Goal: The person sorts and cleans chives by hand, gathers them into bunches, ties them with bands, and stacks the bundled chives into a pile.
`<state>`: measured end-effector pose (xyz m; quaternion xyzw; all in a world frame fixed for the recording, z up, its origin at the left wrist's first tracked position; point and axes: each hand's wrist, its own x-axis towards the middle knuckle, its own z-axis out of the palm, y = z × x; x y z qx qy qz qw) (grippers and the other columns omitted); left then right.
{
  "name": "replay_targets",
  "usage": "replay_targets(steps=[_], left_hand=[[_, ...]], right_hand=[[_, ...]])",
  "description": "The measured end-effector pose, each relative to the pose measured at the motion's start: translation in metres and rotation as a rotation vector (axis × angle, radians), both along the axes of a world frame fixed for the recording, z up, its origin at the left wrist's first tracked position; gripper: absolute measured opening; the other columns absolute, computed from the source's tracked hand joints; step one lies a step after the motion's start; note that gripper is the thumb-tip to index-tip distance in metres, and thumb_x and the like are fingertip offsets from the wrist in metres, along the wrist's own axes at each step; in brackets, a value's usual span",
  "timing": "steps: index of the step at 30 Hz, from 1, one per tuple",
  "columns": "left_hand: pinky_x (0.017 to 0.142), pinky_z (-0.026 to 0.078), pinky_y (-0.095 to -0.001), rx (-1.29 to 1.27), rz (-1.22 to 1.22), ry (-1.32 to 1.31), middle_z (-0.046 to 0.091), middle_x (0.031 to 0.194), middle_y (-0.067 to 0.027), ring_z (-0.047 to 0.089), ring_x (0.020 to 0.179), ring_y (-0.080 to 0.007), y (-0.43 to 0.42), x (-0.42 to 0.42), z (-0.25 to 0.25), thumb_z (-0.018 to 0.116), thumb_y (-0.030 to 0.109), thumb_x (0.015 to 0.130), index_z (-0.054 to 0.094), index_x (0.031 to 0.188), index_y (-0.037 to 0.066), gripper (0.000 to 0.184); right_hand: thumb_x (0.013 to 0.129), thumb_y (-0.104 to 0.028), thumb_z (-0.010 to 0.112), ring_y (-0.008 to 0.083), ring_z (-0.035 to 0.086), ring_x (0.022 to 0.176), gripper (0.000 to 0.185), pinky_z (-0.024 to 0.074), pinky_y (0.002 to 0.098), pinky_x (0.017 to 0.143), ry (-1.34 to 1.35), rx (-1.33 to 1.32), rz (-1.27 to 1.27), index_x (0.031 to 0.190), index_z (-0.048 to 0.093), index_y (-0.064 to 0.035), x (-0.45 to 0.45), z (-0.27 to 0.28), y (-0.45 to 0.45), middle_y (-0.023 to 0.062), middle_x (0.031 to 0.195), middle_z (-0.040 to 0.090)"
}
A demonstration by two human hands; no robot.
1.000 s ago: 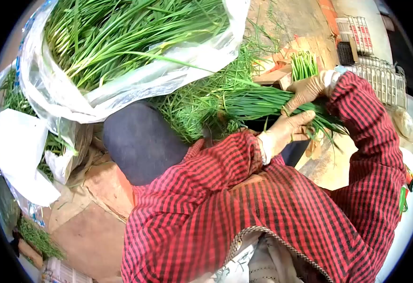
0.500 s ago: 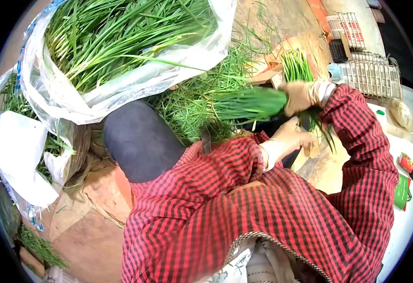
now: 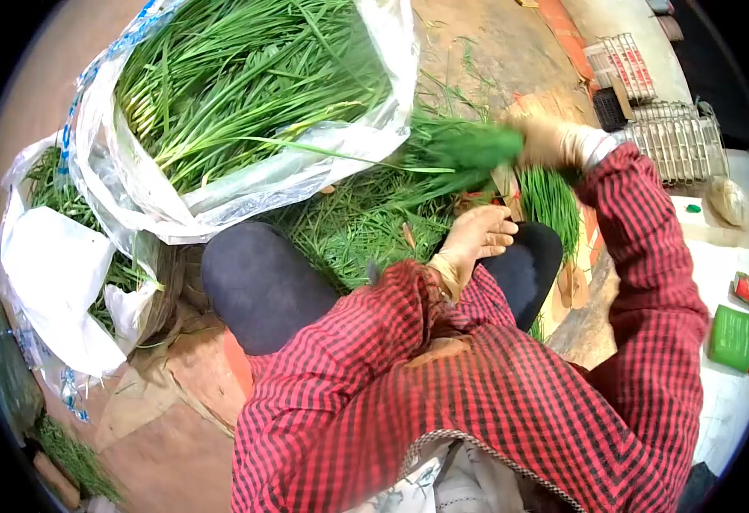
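Observation:
My right hand [image 3: 550,141], blurred by motion, is closed around one end of a bunch of garlic chives [image 3: 468,147]. The long leaves of that bunch trail to the left, also smeared. Lower down, near my knee, is my left hand [image 3: 479,235] with its fingers curled in; whether anything is inside them is hidden. Another bundle of green chives [image 3: 552,205] lies just below my right hand, beside my right knee. Beneath the held bunch, loose trimmed leaves [image 3: 366,227] form a heap between my legs.
A large clear plastic bag [image 3: 246,201] full of chives stands at the upper left. Beside it is a white bag [image 3: 53,274] with more greens. Wire racks [image 3: 674,141] stand at the upper right. A green packet [image 3: 732,335] lies on a white surface at the right.
My right hand has risen slightly with the bunch, whose leaves have swung up. My left hand has moved left and down, away from my right. The camera view has shifted a little.

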<state>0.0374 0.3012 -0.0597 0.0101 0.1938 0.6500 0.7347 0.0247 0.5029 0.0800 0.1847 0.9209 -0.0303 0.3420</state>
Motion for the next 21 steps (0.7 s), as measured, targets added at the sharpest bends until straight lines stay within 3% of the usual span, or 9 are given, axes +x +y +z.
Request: replay_targets(steps=[3,5,7,9,12,17,19,20,21], left_hand=[[0.084,0.051,-0.0313,0.047,0.02,-0.04,0.064,0.109,-0.0121,0.062,0.094,-0.0182,0.0,-0.001,-0.011,0.056,0.037,0.095,0.05,0.127,0.0,0.049],[0.09,0.049,-0.0356,0.034,-0.008,-0.153,0.06,0.118,-0.0158,0.059,0.103,-0.0211,-0.001,-0.006,-0.006,0.055,0.047,0.094,0.04,0.134,-0.002,0.065],[0.101,0.043,-0.0458,0.036,0.023,-0.179,0.048,0.134,-0.0249,0.05,0.123,-0.03,0.0,-0.001,-0.011,0.053,0.065,0.087,0.006,0.148,-0.007,0.105],[0.103,0.04,-0.0469,-0.02,-0.013,-0.205,0.043,0.141,-0.0233,0.047,0.127,-0.0323,0.007,-0.001,-0.018,0.052,0.069,0.085,-0.004,0.149,-0.003,0.111],[0.105,0.04,-0.0446,0.132,-0.02,-0.27,0.054,0.135,-0.0108,0.051,0.124,-0.0255,0.011,-0.015,-0.014,0.046,0.066,0.09,0.042,0.142,0.015,0.073],[0.076,0.052,-0.0349,-0.323,0.048,-0.102,0.067,0.086,-0.0071,0.064,0.08,-0.0211,0.021,0.019,-0.077,0.062,0.021,0.086,0.066,0.096,0.007,0.018],[0.07,0.052,-0.0356,-0.374,-0.059,-0.003,0.066,0.084,-0.0071,0.063,0.076,-0.0204,-0.009,-0.003,-0.025,0.061,0.016,0.083,0.066,0.092,0.006,0.014],[0.068,0.052,-0.0352,-0.308,-0.031,0.062,0.065,0.083,-0.0069,0.063,0.074,-0.0198,-0.009,-0.001,-0.033,0.061,0.016,0.083,0.066,0.091,0.006,0.014],[0.065,0.052,-0.0348,-0.242,-0.004,0.124,0.065,0.082,-0.0066,0.063,0.072,-0.0191,-0.014,-0.004,-0.02,0.062,0.016,0.083,0.066,0.09,0.005,0.014]], right_hand=[[0.07,-0.019,0.075,0.031,0.067,0.091,0.052,0.0529,0.0385,0.079,0.084,0.226,-0.166,0.117,0.06,-0.0014,-0.001,0.0,0.026,0.0231,0.1,0.067],[0.073,-0.023,0.074,0.0328,0.068,0.089,0.048,0.0531,0.0395,0.08,-0.298,-0.149,-0.16,0.112,0.062,0.0013,0.002,0.018,-0.012,0.0237,0.096,0.068],[0.074,-0.027,0.074,0.0332,0.068,0.087,0.046,0.0534,0.0398,0.079,-0.224,0.012,-0.213,0.11,0.063,0.001,0.009,0.029,-0.032,0.023,0.096,0.068],[0.075,-0.03,0.074,0.0327,0.068,0.085,0.048,0.0537,0.0393,0.076,0.098,-0.021,-0.321,0.11,0.062,0.0,0.019,0.027,-0.036,0.0223,0.094,0.068],[0.078,-0.031,0.07,0.0363,0.067,0.081,0.057,0.0541,0.0438,0.071,0.198,-0.157,-0.233,0.122,0.051,0.0007,0.081,-0.024,-0.075,0.0257,0.087,0.066],[0.082,-0.031,0.065,0.0426,0.065,0.075,0.079,0.0535,0.0436,0.064,0.371,-0.042,-0.377,0.136,0.028,0.0115,0.113,-0.061,-0.178,0.0303,0.081,0.063],[0.084,-0.039,0.064,0.044,0.064,0.084,0.082,0.0528,0.0443,0.071,0.376,-0.228,-0.458,0.141,0.027,0.0076,0.125,-0.052,-0.186,0.0296,0.091,0.064],[0.084,-0.044,0.065,0.0371,0.067,0.089,0.08,0.0523,0.0394,0.074,0.594,-0.235,-0.321,0.138,0.034,0.0073,0.151,-0.078,-0.169,0.0263,0.094,0.066],[0.087,-0.043,0.064,0.0271,0.067,0.088,0.066,0.0524,0.0346,0.076,0.632,-0.538,-0.623,0.13,0.046,0.0033,0.156,-0.072,-0.16,0.0171,0.093,0.067]])
